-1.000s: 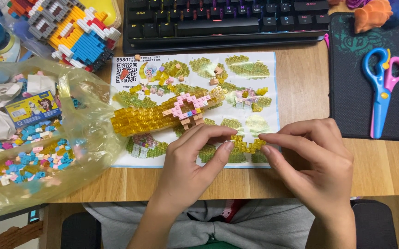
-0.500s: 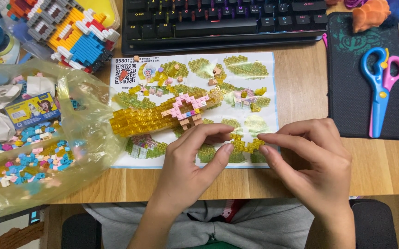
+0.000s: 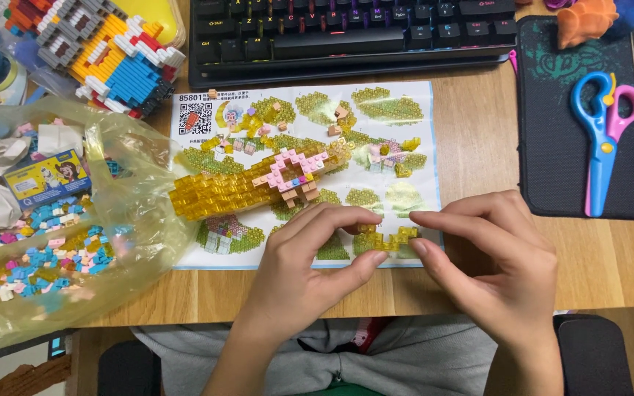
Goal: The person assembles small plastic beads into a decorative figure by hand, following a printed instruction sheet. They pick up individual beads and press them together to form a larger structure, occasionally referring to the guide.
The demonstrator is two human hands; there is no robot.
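To my left a crinkled clear plastic bag (image 3: pixel 123 220) lies open on the wooden desk (image 3: pixel 478 147), with loose blue, pink and yellow bricks inside and a small blue rectangular box (image 3: pixel 46 180) among white paper wads. In front of me is the printed instruction sheet (image 3: pixel 412 117), white with yellow-green diagrams and a black square code in its upper left corner. A long translucent yellow brick build (image 3: pixel 236 191) with a pink piece on top rests across the sheet.

The small yellow brick strip (image 3: pixel 386 238) sits at the sheet's lower right edge, right between my two hands. It is a short, knobbly row of translucent yellow bricks, slightly stepped. My left hand (image 3: pixel 306 268) pinches its left end, thumb below and forefinger curled over the top. My right hand (image 3: pixel 496 257) pinches its right end the same way, the other fingers loosely curled.
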